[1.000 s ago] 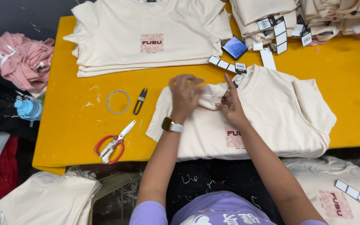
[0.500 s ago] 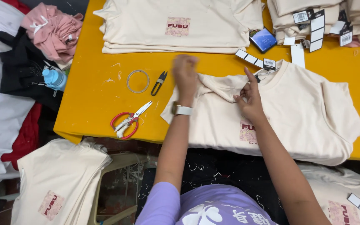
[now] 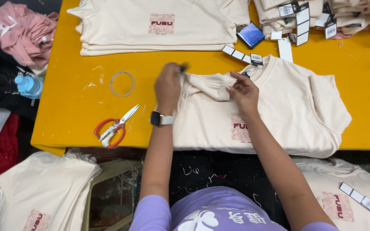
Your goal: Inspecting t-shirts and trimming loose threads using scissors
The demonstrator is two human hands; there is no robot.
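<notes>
The bright yellow work table [image 3: 73, 107] fills the view, with loose thread bits on it. A cream cotton sweatshirt with a pink chest print [image 3: 279, 111] lies flat at the near edge. The left hand [image 3: 168, 85] is closed on a small dark tool and on the folded sleeve; the right hand [image 3: 243, 92] pinches the same sleeve fold. Red-handled scissors [image 3: 113, 128] and a thin clear ring [image 3: 122, 83] lie to the left. A stack of cream shirts [image 3: 150, 30] rests at the far side, and pink cloth [image 3: 22, 30] sits beyond the table's left edge
</notes>
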